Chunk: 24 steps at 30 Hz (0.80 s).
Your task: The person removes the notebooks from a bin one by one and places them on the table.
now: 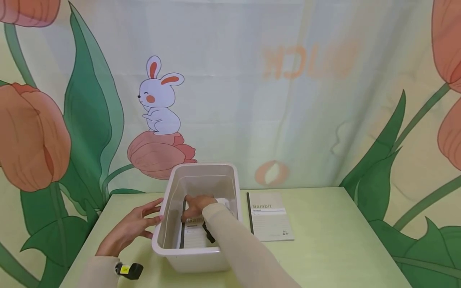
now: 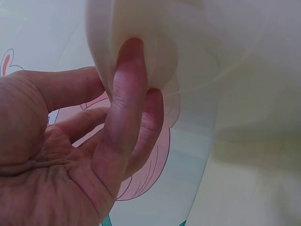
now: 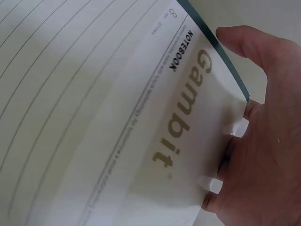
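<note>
A light grey plastic bin (image 1: 201,171) stands on the table. My left hand (image 1: 135,224) is at its left side, fingers spread and loosely bent, fingertips (image 2: 131,49) touching the outer wall just beneath the rim. Inside the bin lies a "Gambit" notebook (image 1: 192,234) with a dark spine strip and a lined cover. My right hand (image 1: 197,205) reaches in and holds this notebook at its top edge. In the right wrist view the fingers go behind that edge, where their tips are hidden, and the thumb (image 3: 235,37) sits beside the spine.
A second Gambit notebook (image 1: 270,224) lies face up on the pale green table (image 1: 324,248), right of the bin. A curtain (image 1: 230,100) printed with tulips and a rabbit hangs behind the table. A small black camera (image 1: 131,271) is strapped to the left sleeve.
</note>
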{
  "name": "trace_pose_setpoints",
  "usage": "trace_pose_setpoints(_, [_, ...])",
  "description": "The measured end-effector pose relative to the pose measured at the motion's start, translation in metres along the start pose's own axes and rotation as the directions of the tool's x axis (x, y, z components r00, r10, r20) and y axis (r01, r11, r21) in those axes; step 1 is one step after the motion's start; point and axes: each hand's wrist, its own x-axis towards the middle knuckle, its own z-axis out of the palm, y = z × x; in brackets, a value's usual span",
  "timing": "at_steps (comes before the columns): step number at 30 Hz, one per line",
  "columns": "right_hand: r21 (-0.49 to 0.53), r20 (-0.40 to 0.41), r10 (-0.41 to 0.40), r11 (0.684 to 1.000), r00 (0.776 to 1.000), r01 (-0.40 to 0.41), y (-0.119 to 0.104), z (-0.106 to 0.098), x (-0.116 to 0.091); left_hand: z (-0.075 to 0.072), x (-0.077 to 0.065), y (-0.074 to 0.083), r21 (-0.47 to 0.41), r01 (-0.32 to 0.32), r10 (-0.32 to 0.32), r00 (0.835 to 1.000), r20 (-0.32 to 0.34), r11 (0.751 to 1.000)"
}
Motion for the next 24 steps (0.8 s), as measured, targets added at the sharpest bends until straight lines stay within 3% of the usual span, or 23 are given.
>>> trace_pose_setpoints(4, [0.05, -0.035, -0.039, 0.998, 0.999, 0.041, 0.001, -0.004, 0.0, 0.002, -0.001, -0.001, -0.002, 0.005, -0.005, 1.0, -0.007, 1.0])
trace_pose_setpoints(7, [0.057, -0.106, -0.07, 0.995, 0.992, 0.076, 0.003, -0.01, -0.001, 0.002, -0.001, -0.001, -0.003, 0.007, -0.008, 1.0, -0.018, 1.0])
trace_pose_setpoints(13, [-0.01, -0.277, -0.136, 0.99, 0.951, 0.139, 0.008, -0.031, -0.007, 0.001, -0.001, 0.0, -0.008, 0.011, -0.011, 1.0, -0.019, 1.0])
trace_pose_setpoints(20, [-0.002, -0.343, -0.129, 0.991, 0.93, 0.136, 0.013, -0.056, -0.019, 0.001, 0.0, 0.0, -0.003, 0.009, -0.009, 1.0, -0.01, 1.0])
trace_pose_setpoints(24, [-0.045, -0.404, -0.174, 0.984, 0.898, 0.171, 0.011, -0.073, -0.029, 0.001, 0.001, 0.0, 0.004, 0.011, -0.011, 1.0, -0.011, 1.0])
